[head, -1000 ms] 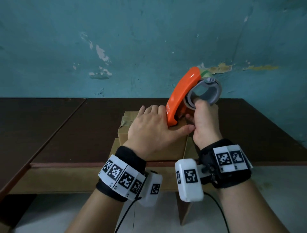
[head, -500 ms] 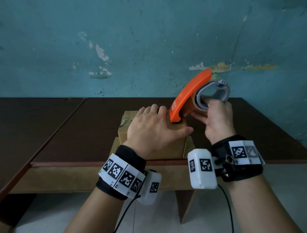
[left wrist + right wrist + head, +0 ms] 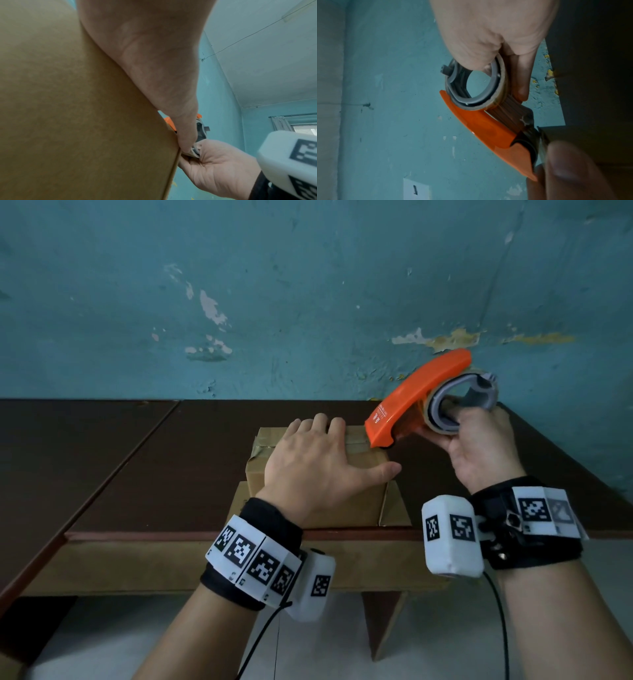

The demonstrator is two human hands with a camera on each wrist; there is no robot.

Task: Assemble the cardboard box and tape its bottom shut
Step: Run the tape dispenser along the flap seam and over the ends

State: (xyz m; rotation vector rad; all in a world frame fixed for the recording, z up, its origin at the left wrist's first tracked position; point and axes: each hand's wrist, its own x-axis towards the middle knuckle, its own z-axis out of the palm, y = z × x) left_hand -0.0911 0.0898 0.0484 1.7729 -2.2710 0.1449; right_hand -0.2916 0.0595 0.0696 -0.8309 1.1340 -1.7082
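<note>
Box [image 3: 310, 501] sits bottom-up at the worktop [image 3: 154, 467] edge, left hand [image 3: 315, 470] flat with fingers spread to pin it while right hand [image 3: 476, 450] fingers grip the dispenser [image 3: 411, 402] at its right edge, likely to cut the tape.

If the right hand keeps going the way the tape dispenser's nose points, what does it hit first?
Probably the cardboard box: the tape dispenser in the right hand already noses at its top right edge, with the left hand behind.
</note>
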